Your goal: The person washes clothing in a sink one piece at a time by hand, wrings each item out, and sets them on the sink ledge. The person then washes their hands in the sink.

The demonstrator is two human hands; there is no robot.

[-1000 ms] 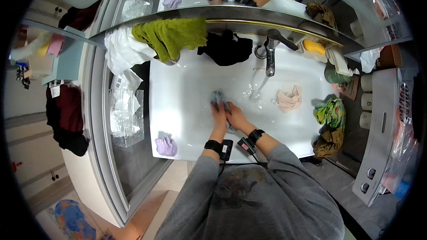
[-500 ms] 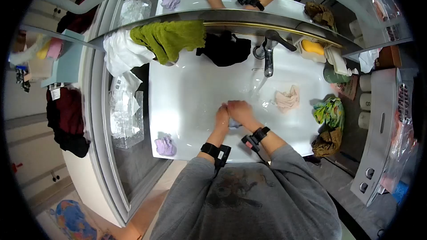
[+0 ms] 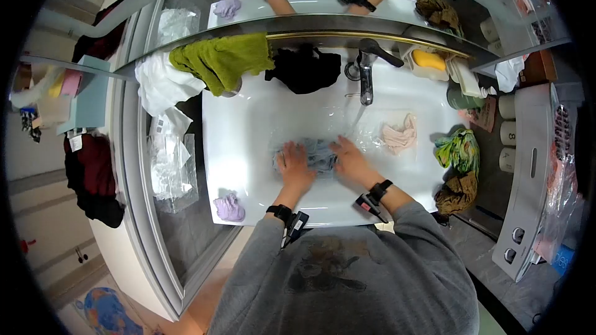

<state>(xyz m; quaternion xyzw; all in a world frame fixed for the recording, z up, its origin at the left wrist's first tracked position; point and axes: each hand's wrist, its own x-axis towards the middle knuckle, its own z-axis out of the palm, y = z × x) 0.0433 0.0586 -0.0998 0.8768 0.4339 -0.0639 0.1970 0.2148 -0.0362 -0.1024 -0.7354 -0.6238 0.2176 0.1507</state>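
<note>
A wet grey-blue cloth (image 3: 320, 156) lies spread in the white sink (image 3: 248, 127), under and between my hands. My left hand (image 3: 295, 166) rests on its left part, fingers apart and pointing away from me. At the cloth's right edge is my right hand (image 3: 351, 160), slightly blurred, its fingers stretched out and touching the fabric. Water runs from the faucet (image 3: 366, 74) into the basin just beyond my right hand. To the right of that stream a pale pink cloth (image 3: 400, 134) lies crumpled in the sink.
A lilac cloth (image 3: 230, 208) sits on the near left corner. Black (image 3: 304, 69), green (image 3: 223, 61) and white (image 3: 167, 84) cloths are along the back. Yellow soap (image 3: 428, 59) is right of the faucet. Patterned (image 3: 458, 151) and brown (image 3: 457, 193) cloths lie on the right rim.
My hands were together around the bunched cloth. They have moved apart, and the cloth is now spread out between them. The view has shifted slightly.
</note>
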